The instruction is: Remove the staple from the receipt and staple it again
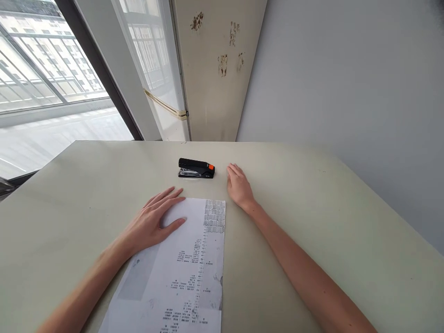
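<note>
One pale table (312,199) spreads before me, fridge (215,101) beyond its far edge, open surface to both sides. The stapler (196,169) lies past the paper's (183,277) top edge. My hands are apart: left hand (157,219) splayed on the paper's left edge, right hand (239,186) loosely curled near the stapler

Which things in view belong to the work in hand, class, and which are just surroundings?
In the work:
Printed paper, under the left hand
Black stapler, probably, near the right hand
Table, as the work surface

Just surroundings:
Refrigerator
Window
Wall
</note>
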Demonstrator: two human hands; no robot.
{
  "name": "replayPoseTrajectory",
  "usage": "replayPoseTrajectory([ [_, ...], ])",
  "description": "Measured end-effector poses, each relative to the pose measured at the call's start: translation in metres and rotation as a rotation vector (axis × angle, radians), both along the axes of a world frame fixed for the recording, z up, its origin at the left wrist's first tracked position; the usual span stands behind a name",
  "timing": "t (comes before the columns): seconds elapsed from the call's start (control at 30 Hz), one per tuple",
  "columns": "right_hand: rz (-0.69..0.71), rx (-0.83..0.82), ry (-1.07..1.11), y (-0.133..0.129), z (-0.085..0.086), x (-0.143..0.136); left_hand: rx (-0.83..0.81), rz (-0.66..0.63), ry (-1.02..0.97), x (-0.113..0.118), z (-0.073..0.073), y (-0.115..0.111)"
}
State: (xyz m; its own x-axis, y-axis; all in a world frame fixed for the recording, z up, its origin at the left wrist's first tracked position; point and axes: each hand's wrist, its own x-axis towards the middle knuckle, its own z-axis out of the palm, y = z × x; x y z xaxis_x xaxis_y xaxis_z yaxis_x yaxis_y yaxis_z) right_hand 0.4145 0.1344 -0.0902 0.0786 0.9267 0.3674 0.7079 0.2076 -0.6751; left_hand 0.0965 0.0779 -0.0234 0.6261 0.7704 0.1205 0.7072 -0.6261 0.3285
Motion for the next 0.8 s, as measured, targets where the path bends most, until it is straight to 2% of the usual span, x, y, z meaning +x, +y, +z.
replayPoseTrajectory([
  [0.17, 0.03, 0.03, 0.221, -0.002, 0.014, -0.031, 0.045, -0.008, 0.001, 0.001, -0.001, 0.001],
  [0.33, -0.054, 0.027, 0.448, -0.007, 0.025, -0.029, 0.072, -0.013, 0.07, 0.004, -0.002, -0.002],
  [0.53, -0.075, -0.027, 1.039, -0.014, 0.036, -0.033, 0.129, -0.032, 0.115, 0.008, -0.004, -0.006],
  [0.7, -0.112, -0.043, 1.137, -0.015, 0.039, -0.041, 0.132, -0.005, 0.096, 0.013, -0.004, -0.01],
  [0.8, -0.097, -0.032, 1.078, -0.014, 0.036, -0.041, 0.137, 0.029, 0.094, 0.013, -0.004, -0.009],
])
